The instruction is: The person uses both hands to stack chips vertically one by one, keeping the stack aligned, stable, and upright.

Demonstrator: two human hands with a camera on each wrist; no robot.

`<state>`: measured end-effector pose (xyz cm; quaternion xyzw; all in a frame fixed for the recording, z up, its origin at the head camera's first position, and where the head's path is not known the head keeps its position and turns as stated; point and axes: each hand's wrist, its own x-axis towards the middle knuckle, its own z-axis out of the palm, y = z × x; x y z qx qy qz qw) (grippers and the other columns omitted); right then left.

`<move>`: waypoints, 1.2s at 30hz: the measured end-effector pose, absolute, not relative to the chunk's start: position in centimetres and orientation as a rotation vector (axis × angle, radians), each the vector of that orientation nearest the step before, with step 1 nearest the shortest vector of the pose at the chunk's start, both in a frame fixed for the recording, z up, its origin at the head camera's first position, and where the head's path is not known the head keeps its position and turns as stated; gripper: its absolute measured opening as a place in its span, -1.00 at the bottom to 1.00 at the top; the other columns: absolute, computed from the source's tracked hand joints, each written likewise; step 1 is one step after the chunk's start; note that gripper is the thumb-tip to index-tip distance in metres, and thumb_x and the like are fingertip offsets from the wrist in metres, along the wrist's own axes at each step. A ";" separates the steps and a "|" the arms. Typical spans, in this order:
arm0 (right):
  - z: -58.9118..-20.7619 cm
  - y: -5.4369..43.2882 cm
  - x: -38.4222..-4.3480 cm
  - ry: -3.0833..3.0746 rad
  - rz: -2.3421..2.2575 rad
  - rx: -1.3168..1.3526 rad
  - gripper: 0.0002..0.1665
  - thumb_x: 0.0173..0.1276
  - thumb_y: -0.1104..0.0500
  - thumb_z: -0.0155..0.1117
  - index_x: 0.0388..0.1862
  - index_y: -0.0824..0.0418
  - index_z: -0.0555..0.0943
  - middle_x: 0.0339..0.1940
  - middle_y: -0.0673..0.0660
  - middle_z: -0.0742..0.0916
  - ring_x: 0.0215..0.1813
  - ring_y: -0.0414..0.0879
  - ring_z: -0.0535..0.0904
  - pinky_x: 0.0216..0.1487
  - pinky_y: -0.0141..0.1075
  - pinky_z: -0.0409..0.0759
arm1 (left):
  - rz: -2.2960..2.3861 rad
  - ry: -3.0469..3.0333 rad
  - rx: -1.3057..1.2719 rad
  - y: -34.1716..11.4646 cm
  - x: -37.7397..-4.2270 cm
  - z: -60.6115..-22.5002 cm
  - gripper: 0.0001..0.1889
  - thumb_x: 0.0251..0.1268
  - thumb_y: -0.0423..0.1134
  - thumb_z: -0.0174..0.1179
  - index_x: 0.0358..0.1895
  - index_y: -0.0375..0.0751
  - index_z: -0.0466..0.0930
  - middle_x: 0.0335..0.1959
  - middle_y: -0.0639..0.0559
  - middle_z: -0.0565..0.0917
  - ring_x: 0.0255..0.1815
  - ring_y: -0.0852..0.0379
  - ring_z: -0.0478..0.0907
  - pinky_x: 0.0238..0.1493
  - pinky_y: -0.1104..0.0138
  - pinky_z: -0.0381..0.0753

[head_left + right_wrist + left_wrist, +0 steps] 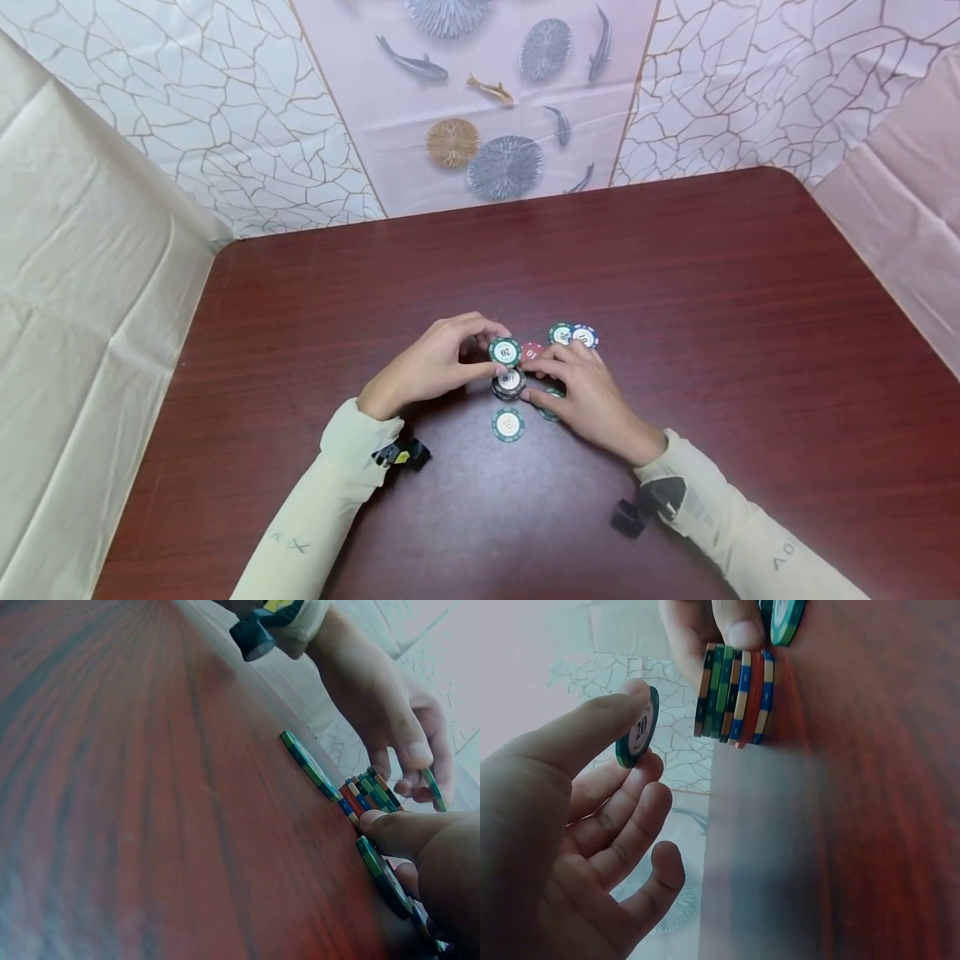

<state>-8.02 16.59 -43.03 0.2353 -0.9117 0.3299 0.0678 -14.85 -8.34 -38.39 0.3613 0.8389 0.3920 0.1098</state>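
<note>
My left hand [438,358] pinches a green poker chip [505,351] marked 20 between thumb and fingers. It holds the chip tilted and apart from a stack of poker chips [735,697]. A black chip [509,381] marked 100 tops that stack; its layers show green, blue, red and black edges. With thumb and forefinger, my right hand [588,396] grips the side of the stack. Under the right hand lies a green chip [551,407], partly hidden. Beyond its fingertips is a red chip [532,352] marked 10, also partly covered.
Nearer to me, a loose green chip [508,425] lies flat on the dark red wooden table [337,300]. Another green chip [559,333] and a blue chip [585,336] overlap beyond the right hand. Patterned cloth [300,108] hangs behind the table.
</note>
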 end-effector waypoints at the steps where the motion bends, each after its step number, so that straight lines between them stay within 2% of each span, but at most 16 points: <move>1: -43.1 16.5 -8.0 -2.745 0.997 0.709 -0.59 0.29 0.05 0.61 0.09 0.12 0.81 -0.07 0.02 0.76 -0.11 -0.06 0.46 0.00 -0.10 0.38 | 1.149 2.467 1.063 -8.5 -14.6 -38.4 -0.60 0.31 -0.14 0.53 0.17 -0.07 0.70 -0.09 0.19 0.67 -0.11 0.20 0.61 -0.02 0.30 0.62; 11: -43.5 16.1 -7.9 -2.740 1.022 0.701 -0.57 0.25 0.06 0.63 0.09 0.12 0.81 -0.10 0.02 0.75 -0.12 -0.05 0.44 -0.02 -0.10 0.38 | 1.127 2.462 1.050 -9.6 -13.4 -38.5 -0.63 0.25 -0.10 0.56 0.09 0.04 0.72 -0.12 0.27 0.65 -0.10 0.22 0.59 0.00 0.30 0.61; 26: -43.1 16.5 -8.2 -2.755 1.013 0.700 -0.56 0.25 0.06 0.64 0.11 0.11 0.80 -0.10 0.01 0.73 -0.13 -0.07 0.41 -0.05 -0.11 0.35 | 0.914 2.581 1.114 -8.2 -13.1 -39.0 -0.60 0.23 0.03 0.57 0.10 0.10 0.72 -0.13 0.32 0.61 -0.08 0.32 0.48 0.03 0.32 0.55; 36: -43.2 16.5 -8.2 -2.743 1.014 0.700 -0.54 0.24 0.07 0.65 0.11 0.15 0.80 -0.08 0.04 0.75 -0.14 -0.06 0.43 -0.04 -0.11 0.36 | 0.844 2.619 1.101 -8.0 -12.9 -39.0 -0.60 0.26 0.05 0.54 0.13 0.12 0.73 -0.01 0.30 0.65 -0.01 0.31 0.50 0.07 0.29 0.55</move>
